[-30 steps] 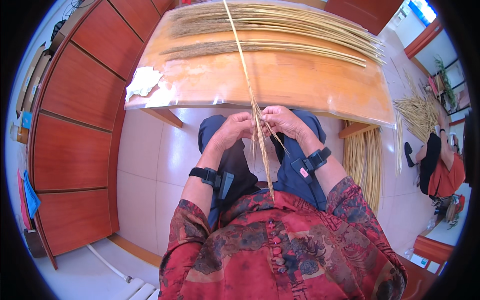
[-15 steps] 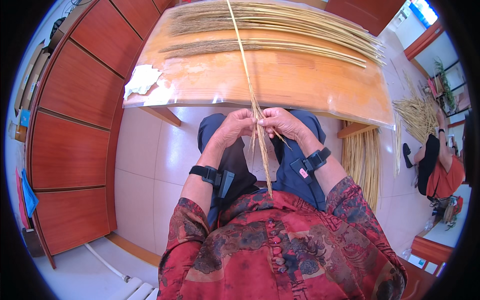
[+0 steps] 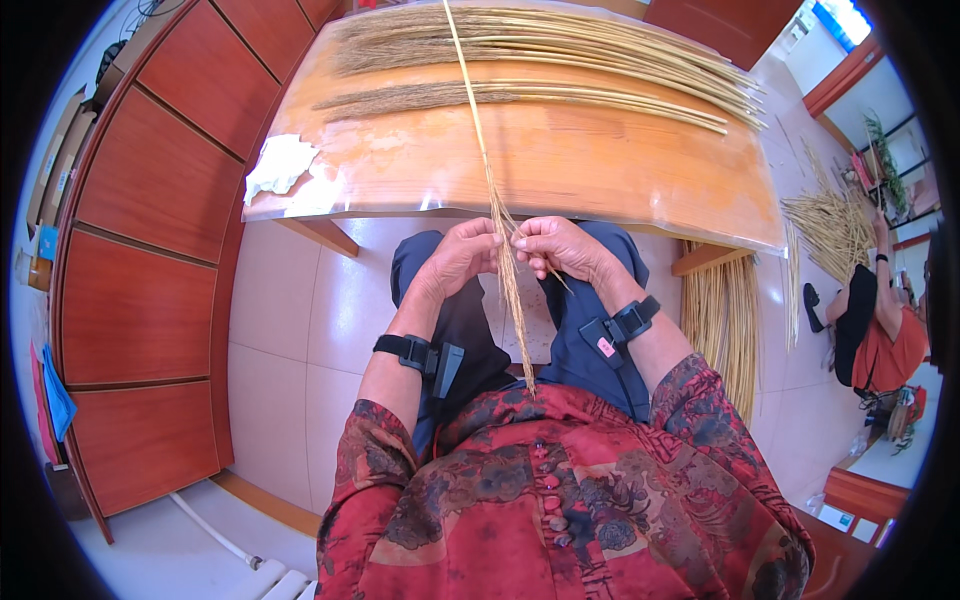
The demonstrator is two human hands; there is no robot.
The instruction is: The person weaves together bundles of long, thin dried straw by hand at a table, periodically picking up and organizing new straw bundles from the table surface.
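A long broomcorn stalk (image 3: 512, 300) runs from over the table down toward my lap, its bushy head pointing at me. My left hand (image 3: 462, 256) pinches it between thumb and fingers where the head begins. Just right of it, my right hand (image 3: 562, 250) is closed in a pinch on a thin side sprig that branches off the head. Both hands are above my knees, in front of the wooden table (image 3: 600, 165). Across its far half lies a thick bundle of broomcorn stalks (image 3: 620, 52); a thinner bundle (image 3: 590, 92) is nearer me.
Crumpled white paper (image 3: 281, 165) lies at the table's left corner. More stalks (image 3: 735, 330) stand beside the right table leg. A loose stalk pile (image 3: 832, 225) is on the floor at right, near another person (image 3: 892, 352). Red-brown cabinets (image 3: 130, 310) line the left.
My hands have drawn slightly apart, with the right pulling the thin sprig away from the head. The stalk has shifted a little to the left.
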